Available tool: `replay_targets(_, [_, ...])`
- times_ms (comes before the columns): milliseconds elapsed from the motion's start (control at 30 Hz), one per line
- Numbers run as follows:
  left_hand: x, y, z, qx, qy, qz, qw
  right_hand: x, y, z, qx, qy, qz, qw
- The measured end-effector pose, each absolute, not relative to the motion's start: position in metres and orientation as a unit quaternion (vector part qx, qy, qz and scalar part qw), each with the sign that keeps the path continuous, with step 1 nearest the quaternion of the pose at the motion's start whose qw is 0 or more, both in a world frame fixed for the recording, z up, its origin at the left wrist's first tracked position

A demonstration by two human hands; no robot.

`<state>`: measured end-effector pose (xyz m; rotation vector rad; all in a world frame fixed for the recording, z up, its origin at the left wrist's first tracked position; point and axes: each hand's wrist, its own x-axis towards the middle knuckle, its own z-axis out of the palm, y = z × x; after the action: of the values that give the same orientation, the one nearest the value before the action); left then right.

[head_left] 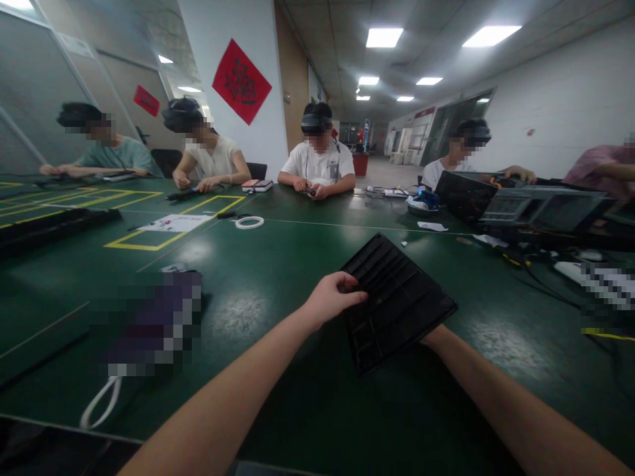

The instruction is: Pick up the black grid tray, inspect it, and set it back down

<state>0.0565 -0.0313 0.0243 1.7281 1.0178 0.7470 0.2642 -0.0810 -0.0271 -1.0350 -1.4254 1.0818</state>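
Observation:
A black, flat, rectangular plastic tray with raised ribs and shallow compartments is held up, tilted, above the green table. My left hand pinches its left edge, thumb lying over the ribbed face and fingers curled at the rim. Behind the tray's lower right side is my right hand; only the wrist shows, and the fingers are hidden by the tray.
On the green table, a blurred purple phone-like object with a white strap lies left. A white ring and paper lie farther back. Open computer equipment and cables stand right. Several people wearing headsets sit opposite.

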Motion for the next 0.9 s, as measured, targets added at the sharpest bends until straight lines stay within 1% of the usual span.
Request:
replay_targets(100, [0.055,-0.032,0.022,0.794,0.411,0.255,0.369,0.270,-0.079,-0.032,-0.418,-0.576,0.471,0.521])
replay_targets(200, [0.055,-0.034,0.023,0.825,0.404,0.223,0.327,0.272,-0.079,-0.035,-0.436,-0.572,0.462,0.519])
replay_targets(367, [0.057,-0.033,0.029,0.832,0.408,0.276,0.255,0.263,-0.084,-0.019,-0.464,-0.583,0.430,0.511])
replay_targets(500, [0.039,-0.015,0.041,0.767,0.513,0.318,0.217,0.266,-0.077,0.001,-0.524,-0.549,0.414,0.502])
replay_targets(567, [0.022,0.000,0.047,0.723,0.598,0.307,0.158,0.281,-0.071,0.007,-0.583,-0.537,0.347,0.501])
replay_targets(667, [-0.005,0.021,0.051,0.668,0.702,0.246,0.032,0.320,-0.067,0.013,-0.696,-0.508,0.176,0.476])
replay_targets(700, [-0.013,0.027,0.050,0.654,0.723,0.225,0.002,0.336,-0.067,0.013,-0.741,-0.485,0.110,0.452])
replay_targets(767, [-0.025,0.037,0.045,0.634,0.750,0.186,-0.033,0.366,-0.071,0.011,-0.830,-0.418,-0.006,0.369])
replay_targets(833, [-0.033,0.043,0.039,0.624,0.765,0.153,-0.044,0.392,-0.076,0.006,-0.883,-0.359,-0.054,0.296])
replay_targets(900, [-0.036,0.046,0.035,0.621,0.772,0.127,-0.039,0.412,-0.079,-0.001,-0.909,-0.325,-0.055,0.256])
